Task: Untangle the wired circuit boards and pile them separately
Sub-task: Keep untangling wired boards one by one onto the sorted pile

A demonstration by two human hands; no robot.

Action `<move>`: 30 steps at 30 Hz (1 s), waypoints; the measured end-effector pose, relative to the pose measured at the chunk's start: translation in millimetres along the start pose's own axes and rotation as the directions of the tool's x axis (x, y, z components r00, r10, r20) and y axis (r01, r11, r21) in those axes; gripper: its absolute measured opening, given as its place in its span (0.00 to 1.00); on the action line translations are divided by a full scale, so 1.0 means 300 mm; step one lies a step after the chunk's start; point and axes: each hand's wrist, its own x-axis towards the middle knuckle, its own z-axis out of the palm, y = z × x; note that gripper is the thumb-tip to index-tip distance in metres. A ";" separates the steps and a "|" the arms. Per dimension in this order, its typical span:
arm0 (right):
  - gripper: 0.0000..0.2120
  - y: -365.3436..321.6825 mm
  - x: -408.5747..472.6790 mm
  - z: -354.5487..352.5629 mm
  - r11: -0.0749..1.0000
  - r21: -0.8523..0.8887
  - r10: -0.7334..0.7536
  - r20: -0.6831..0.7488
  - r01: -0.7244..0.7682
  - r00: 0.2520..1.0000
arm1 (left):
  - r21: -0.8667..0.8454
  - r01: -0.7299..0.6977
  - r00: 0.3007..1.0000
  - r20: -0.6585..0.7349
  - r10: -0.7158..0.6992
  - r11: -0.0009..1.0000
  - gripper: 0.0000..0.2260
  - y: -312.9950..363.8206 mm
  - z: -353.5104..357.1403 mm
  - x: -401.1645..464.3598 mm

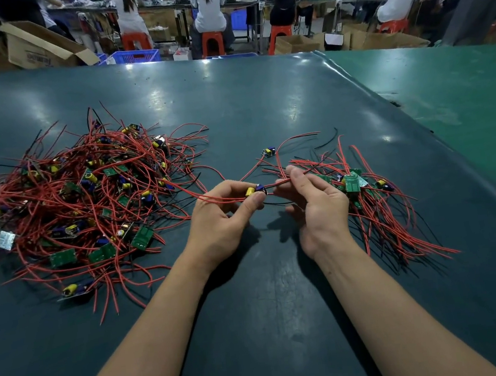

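Observation:
A big tangled heap of small green circuit boards with red and black wires (86,201) lies on the left of the dark table (245,100). A smaller sorted pile (363,192) lies on the right. Between them my left hand (222,219) pinches a board with a yellow capacitor (255,190), its red wires trailing back toward the heap. My right hand (313,198) pinches red wires just right of that board. Another single board (269,151) lies beyond my hands, linked by a red wire.
The table's dark mat ends at a raised fold on the right, with a green surface (447,94) past it. Behind the table's far edge are cardboard boxes (36,48), a blue crate (135,56) and seated people on orange stools.

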 end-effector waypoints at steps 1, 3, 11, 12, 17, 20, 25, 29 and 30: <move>0.05 -0.001 0.001 -0.003 1.000 0.012 0.014 -0.002 -0.014 1.000 | -0.011 0.002 1.000 0.005 -0.002 1.000 0.04 0.003 0.000 -0.001; 0.06 -0.002 0.002 -0.004 0.999 0.034 0.042 -0.004 -0.042 0.999 | -0.035 0.003 1.000 0.025 -0.002 0.999 0.04 0.007 0.000 -0.003; 0.05 0.007 0.031 -0.018 0.971 -0.136 -0.206 -0.048 0.198 0.977 | -0.067 0.004 0.999 0.038 -0.002 0.998 0.04 0.011 -0.003 -0.007; 0.05 0.007 0.034 -0.021 0.959 -0.165 -0.241 -0.059 0.229 0.969 | -0.068 0.007 0.999 0.037 -0.004 0.998 0.03 0.010 -0.003 -0.006; 0.07 0.002 0.055 -0.031 0.977 -0.042 -0.214 -0.176 0.210 0.961 | -0.055 0.031 0.998 0.052 -0.028 0.998 0.03 0.002 -0.001 -0.005; 0.08 -0.005 0.056 -0.031 0.986 0.025 -0.156 -0.191 0.164 0.969 | -0.054 0.031 0.998 0.052 -0.028 0.998 0.03 0.000 -0.002 -0.003; 0.07 -0.021 0.063 -0.043 0.980 -0.014 -0.196 -0.214 0.198 0.957 | -0.073 0.020 0.998 0.056 -0.016 0.997 0.03 0.007 -0.003 -0.008; 0.09 -0.028 0.059 -0.045 0.965 -0.080 -0.261 -0.180 0.251 0.948 | -0.079 0.016 0.999 0.036 -0.013 0.997 0.02 0.012 -0.005 -0.009; 0.10 -0.028 0.058 -0.045 0.967 -0.071 -0.253 -0.173 0.244 0.952 | -0.080 0.015 0.999 0.034 -0.012 0.997 0.02 0.015 -0.006 -0.010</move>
